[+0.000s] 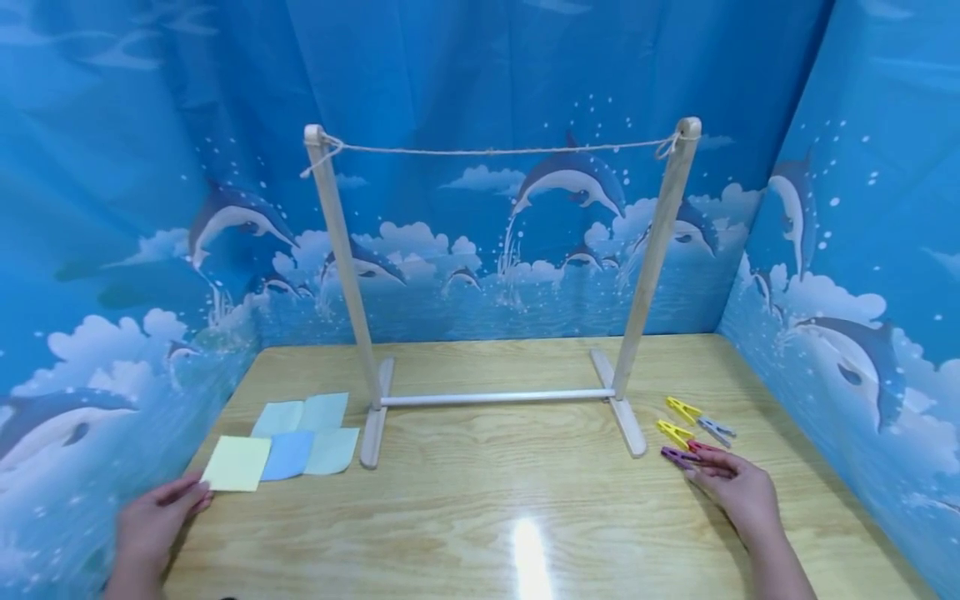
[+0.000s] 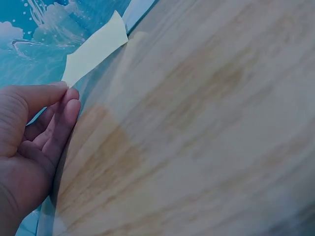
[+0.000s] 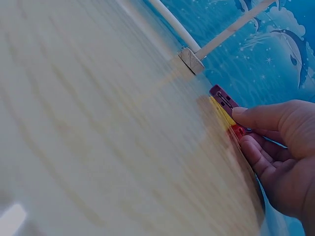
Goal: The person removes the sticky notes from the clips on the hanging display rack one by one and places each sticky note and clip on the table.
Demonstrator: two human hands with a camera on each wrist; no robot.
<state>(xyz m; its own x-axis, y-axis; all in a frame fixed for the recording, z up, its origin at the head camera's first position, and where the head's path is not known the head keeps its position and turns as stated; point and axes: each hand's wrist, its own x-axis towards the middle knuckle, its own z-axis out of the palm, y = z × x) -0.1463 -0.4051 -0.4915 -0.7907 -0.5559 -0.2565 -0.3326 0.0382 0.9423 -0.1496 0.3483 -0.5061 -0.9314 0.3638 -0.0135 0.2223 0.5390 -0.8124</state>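
My left hand (image 1: 156, 518) pinches the corner of a yellow paper square (image 1: 238, 463) between thumb and fingers, at the table's left side. In the left wrist view the yellow paper (image 2: 96, 49) tilts up from the tabletop. Beside it lie a blue paper square (image 1: 287, 455) and several pale green ones (image 1: 331, 451). On the right, my right hand (image 1: 738, 492) pinches a purple clothespin (image 1: 678, 457); the right wrist view shows the thumb on the purple clothespin (image 3: 224, 98). Close by lie a red clothespin (image 1: 703, 447), partly hidden by the fingers, two yellow clothespins (image 1: 675, 432) and a grey one (image 1: 716, 431).
A wooden stand (image 1: 651, 258) rises from the middle of the table (image 1: 465, 500). A string (image 1: 480, 152) is tied between its two post tops, and a white bar (image 1: 495, 397) joins the feet. Blue dolphin-print curtains (image 1: 465, 75) enclose the back and sides.
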